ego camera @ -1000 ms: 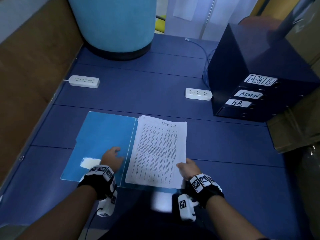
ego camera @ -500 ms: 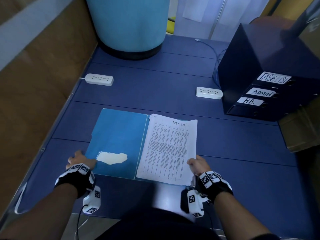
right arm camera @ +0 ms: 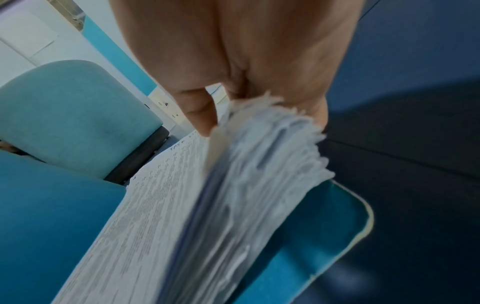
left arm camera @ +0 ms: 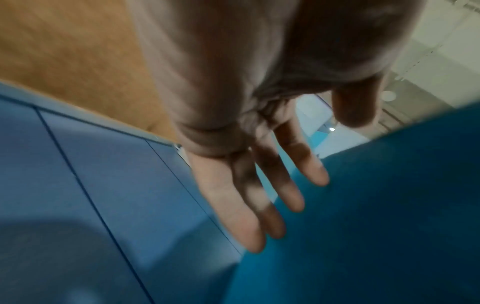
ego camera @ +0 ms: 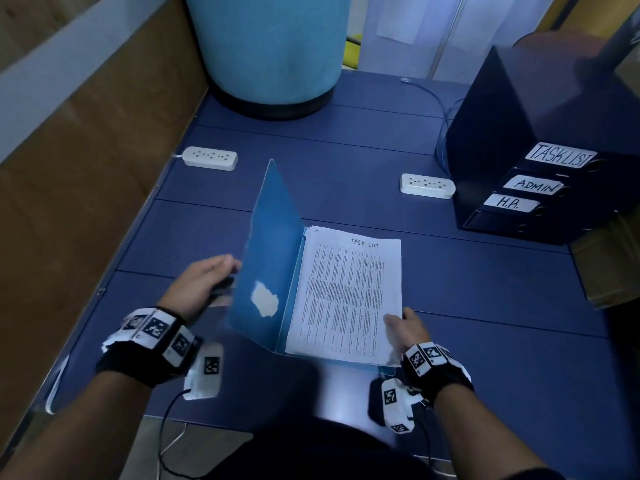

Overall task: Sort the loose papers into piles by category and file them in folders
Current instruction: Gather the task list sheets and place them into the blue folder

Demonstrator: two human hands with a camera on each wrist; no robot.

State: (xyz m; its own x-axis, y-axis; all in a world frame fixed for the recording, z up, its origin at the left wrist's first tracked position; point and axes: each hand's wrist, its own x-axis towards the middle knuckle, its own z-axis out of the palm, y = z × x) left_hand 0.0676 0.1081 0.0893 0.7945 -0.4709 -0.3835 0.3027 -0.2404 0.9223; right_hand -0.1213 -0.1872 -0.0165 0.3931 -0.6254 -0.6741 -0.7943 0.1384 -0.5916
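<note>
A blue folder (ego camera: 273, 258) lies open on the blue table (ego camera: 485, 289), its left cover raised almost upright, with a torn white patch on the inner face. A printed paper stack (ego camera: 349, 296) headed "TASK LIST" rests on the folder's right half. My left hand (ego camera: 204, 282) is behind the raised cover, and its fingers (left arm camera: 259, 195) lie straight against the cover's outer side (left arm camera: 376, 216). My right hand (ego camera: 403, 329) pinches the stack's near right corner, thumb (right arm camera: 200, 111) on top of the sheets (right arm camera: 221, 216).
A black drawer unit (ego camera: 540, 188) labelled TASKLIST, ADMIN and H.R. stands at the right. Two white power strips (ego camera: 210, 158) (ego camera: 427, 186) lie beyond the folder. A teal chair back (ego camera: 273, 53) stands at the far edge, a wooden panel (ego camera: 69, 168) on the left, a cardboard box (ego camera: 609, 265) on the right.
My left hand slid from the flat cover to its left edge and swung the cover up to nearly vertical. My right hand kept its hold on the stack's corner.
</note>
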